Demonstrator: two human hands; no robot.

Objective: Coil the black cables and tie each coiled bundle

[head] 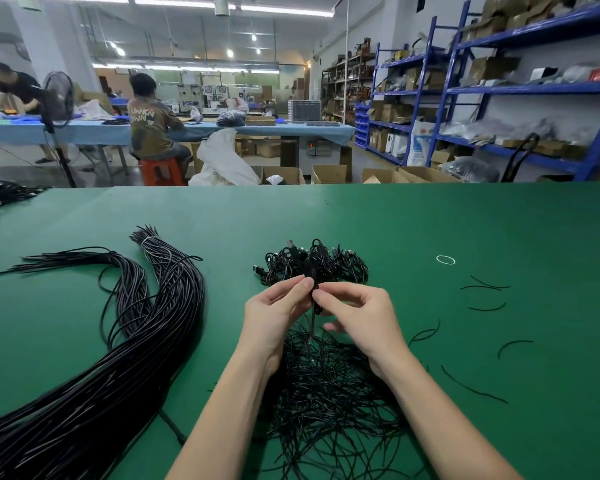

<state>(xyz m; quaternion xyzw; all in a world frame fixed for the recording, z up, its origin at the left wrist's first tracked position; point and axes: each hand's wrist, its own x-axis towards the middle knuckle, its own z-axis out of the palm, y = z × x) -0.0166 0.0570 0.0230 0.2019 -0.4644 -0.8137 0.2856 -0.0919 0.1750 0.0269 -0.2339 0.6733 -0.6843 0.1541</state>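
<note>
My left hand (274, 313) and my right hand (357, 317) meet over the green table (465, 220). Between their fingertips they pinch a small coiled black cable bundle (313, 271), with a thin black tie hanging down from it. Just behind the hands lies a pile of coiled, tied bundles (326, 263) with USB plugs. Below my wrists spreads a heap of thin black ties (326, 393). A long thick sheaf of straight black cables (146, 341) runs along the left side, bound near its far end by a white band.
A white rubber band (445, 260) and several loose ties (485, 287) lie on the right of the table. More black cables (4, 192) sit at the far left edge. Beyond the table are cardboard boxes, blue shelving and two people at another bench.
</note>
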